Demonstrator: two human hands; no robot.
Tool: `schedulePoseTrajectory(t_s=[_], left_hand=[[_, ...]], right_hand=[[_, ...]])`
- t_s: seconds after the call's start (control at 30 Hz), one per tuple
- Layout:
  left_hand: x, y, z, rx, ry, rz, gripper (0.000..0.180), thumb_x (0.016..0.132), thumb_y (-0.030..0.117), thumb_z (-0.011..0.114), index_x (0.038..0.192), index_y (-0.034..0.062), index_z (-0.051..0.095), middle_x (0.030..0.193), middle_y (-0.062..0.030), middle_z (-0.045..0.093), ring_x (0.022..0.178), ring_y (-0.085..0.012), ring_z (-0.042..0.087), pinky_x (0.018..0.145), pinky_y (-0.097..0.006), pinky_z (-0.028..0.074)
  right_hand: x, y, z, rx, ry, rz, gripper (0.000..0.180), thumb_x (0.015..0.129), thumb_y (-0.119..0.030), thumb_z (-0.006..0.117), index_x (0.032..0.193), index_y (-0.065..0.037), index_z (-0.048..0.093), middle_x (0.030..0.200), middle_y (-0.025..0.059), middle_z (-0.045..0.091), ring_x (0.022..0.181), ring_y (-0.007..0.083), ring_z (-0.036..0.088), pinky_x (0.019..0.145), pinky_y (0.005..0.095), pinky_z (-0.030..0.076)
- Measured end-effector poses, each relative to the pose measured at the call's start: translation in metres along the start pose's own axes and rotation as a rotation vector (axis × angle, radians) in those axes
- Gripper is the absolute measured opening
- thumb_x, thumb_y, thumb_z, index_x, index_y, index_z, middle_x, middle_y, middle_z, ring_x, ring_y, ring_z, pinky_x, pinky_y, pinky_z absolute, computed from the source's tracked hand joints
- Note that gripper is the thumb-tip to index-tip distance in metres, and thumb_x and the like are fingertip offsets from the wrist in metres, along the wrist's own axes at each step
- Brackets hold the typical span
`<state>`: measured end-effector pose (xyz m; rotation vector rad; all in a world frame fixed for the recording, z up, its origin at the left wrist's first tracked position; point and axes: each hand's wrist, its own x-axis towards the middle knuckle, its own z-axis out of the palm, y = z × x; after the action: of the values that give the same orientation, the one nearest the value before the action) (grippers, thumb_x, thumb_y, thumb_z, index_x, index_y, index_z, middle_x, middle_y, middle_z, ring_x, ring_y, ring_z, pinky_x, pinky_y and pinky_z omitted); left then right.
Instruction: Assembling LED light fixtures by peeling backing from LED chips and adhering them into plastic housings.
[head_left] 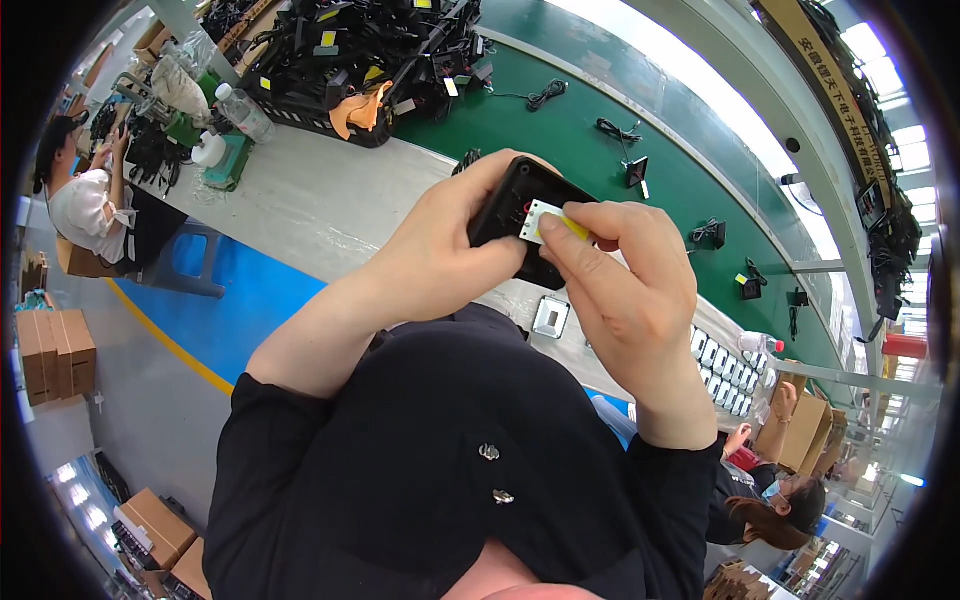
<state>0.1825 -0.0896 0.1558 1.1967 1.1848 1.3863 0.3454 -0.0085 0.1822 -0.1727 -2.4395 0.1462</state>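
Head view: your left hand (440, 250) wraps the black housing (525, 215), grip clamped round its near edge, held up in the air above the pale bench (320, 200). Right hand (625, 290) has its grip pinching a small white-and-yellow plate (552, 220) onto the housing's face. Keep the housing steady w/ the left thumb & press the plate flat, square to its seat. Seat itself is hidden under your fingers; red bits inside too small to make out
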Motion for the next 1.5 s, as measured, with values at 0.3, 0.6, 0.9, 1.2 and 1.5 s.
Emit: schedulePoseTrajectory(t_s=[0.3, 0.6, 0.9, 1.2, 1.5], left_hand=[[-0.009, 0.005, 0.005, -0.086, -0.058, 0.088, 0.051, 0.068, -0.001, 0.044, 0.119, -0.0002, 0.044, 0.097, -0.0102, 0.055, 0.084, -0.0141, 0.052, 0.072, -0.026, 0.044], [-0.014, 0.003, 0.014, -0.001, -0.021, 0.22, 0.052, 0.07, -0.002, 0.042, 0.122, -0.0015, 0.039, 0.101, -0.0148, 0.054, 0.089, -0.0192, 0.055, 0.079, -0.03, 0.046], [-0.031, 0.025, 0.012, -0.013, -0.007, 0.023, 0.061, 0.07, -0.002, 0.036, 0.131, 0.0003, 0.033, 0.112, -0.0087, 0.051, 0.087, -0.0104, 0.052, 0.064, -0.021, 0.046], [-0.029, 0.019, 0.013, -0.145, 0.039, 0.115, 0.037, 0.09, 0.0, 0.044, 0.126, 0.0031, 0.035, 0.106, -0.0088, 0.052, 0.082, -0.0087, 0.054, 0.064, -0.023, 0.048], [-0.014, -0.001, -0.002, 0.145, 0.054, 0.463, 0.039, 0.088, -0.005, 0.043, 0.126, 0.0006, 0.037, 0.119, -0.0139, 0.049, 0.104, -0.0178, 0.052, 0.087, -0.028, 0.043]], right_hand=[[-0.001, -0.004, 0.008, 0.093, 0.13, -0.014, 0.033, 0.058, 0.002, 0.065, 0.091, 0.001, 0.066, 0.084, 0.0109, 0.057, 0.07, 0.0235, 0.055, 0.059, 0.0311, 0.046], [-0.003, -0.011, 0.007, 0.11, 0.097, 0.065, 0.034, 0.059, 0.002, 0.066, 0.093, 0.0, 0.066, 0.087, 0.008, 0.054, 0.073, 0.023, 0.053, 0.059, 0.0313, 0.045], [0.001, -0.012, -0.012, 0.011, -0.054, 0.009, 0.035, 0.059, -0.004, 0.07, 0.094, -0.01, 0.07, 0.09, 0.006, 0.058, 0.079, 0.0218, 0.055, 0.07, 0.0339, 0.043], [0.008, -0.007, -0.013, 0.205, 0.017, -0.008, 0.034, 0.06, 0.0, 0.067, 0.093, -0.009, 0.07, 0.095, 0.0069, 0.055, 0.087, 0.0221, 0.052, 0.074, 0.0315, 0.041], [0.005, -0.006, 0.032, 1.232, 0.181, 0.742, 0.022, 0.085, -0.008, 0.064, 0.105, 0.0, 0.063, 0.088, 0.0009, 0.064, 0.076, 0.0045, 0.055, 0.065, 0.0208, 0.045]])
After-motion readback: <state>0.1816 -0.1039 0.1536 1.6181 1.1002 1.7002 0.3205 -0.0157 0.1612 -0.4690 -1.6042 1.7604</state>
